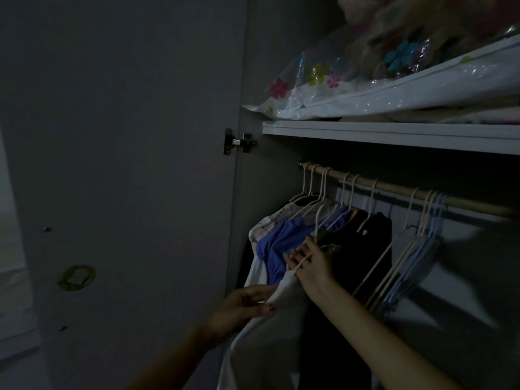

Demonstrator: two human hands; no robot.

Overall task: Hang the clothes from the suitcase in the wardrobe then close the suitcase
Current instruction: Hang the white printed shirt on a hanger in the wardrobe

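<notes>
A white garment (261, 342) hangs from a pale hanger (298, 264) below the wooden rail (394, 187) of the open wardrobe. My left hand (244, 304) pinches the garment's shoulder at the hanger's end. My right hand (312, 263) holds the hanger near its neck, one arm of it passing between the fingers. On the rail hang a patterned top (267, 223), a blue top (281, 240) and dark clothes (363, 249). The suitcase is out of view.
Several empty hangers (416, 249) hang at the right of the rail. A shelf (394, 133) above carries a clear flowered storage bag (365, 88). The open wardrobe door (126, 164) stands at the left, with its hinge (239, 142).
</notes>
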